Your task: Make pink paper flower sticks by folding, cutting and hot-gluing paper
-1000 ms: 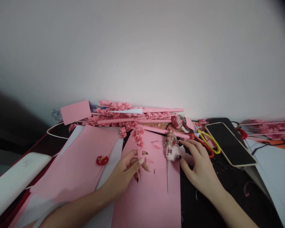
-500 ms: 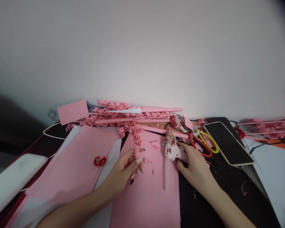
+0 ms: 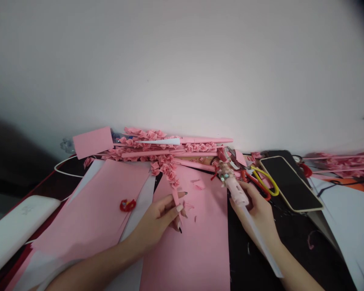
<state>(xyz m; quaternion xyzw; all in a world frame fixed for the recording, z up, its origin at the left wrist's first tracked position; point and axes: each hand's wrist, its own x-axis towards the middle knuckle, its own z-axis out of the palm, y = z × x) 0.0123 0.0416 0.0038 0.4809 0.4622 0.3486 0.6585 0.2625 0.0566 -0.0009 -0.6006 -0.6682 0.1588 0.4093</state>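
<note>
Between its thumb and fingers, my left hand (image 3: pixel 162 216) pinches the lower stem of a pink paper flower stalk (image 3: pixel 172 176), whose folded blossoms run up toward the pile at the wall. My right hand (image 3: pixel 261 212) is wrapped round a pale pink glue gun (image 3: pixel 238 194). Beads and small ornaments cover its nozzle end, which points up and away from me. A long translucent glue stick (image 3: pixel 263 242) sticks out of its back over my right wrist. Beneath the left hand lies a pink paper sheet (image 3: pixel 188 254) with a few small scraps on it.
Paper flower stalks (image 3: pixel 157 153) are heaped along the wall. Scissors with yellow and red handles (image 3: pixel 268 182) lie beside a phone (image 3: pixel 291 182) at right. Pink sheets (image 3: pixel 94 206) with a red clip-like item (image 3: pixel 128 205) and a white power bank (image 3: pixel 21 218) are at left.
The glue gun has turned in my right hand; its glue stick swung from pointing straight down to slanting right over the wrist. The stalk's lower end in my left hand shifted slightly right.
</note>
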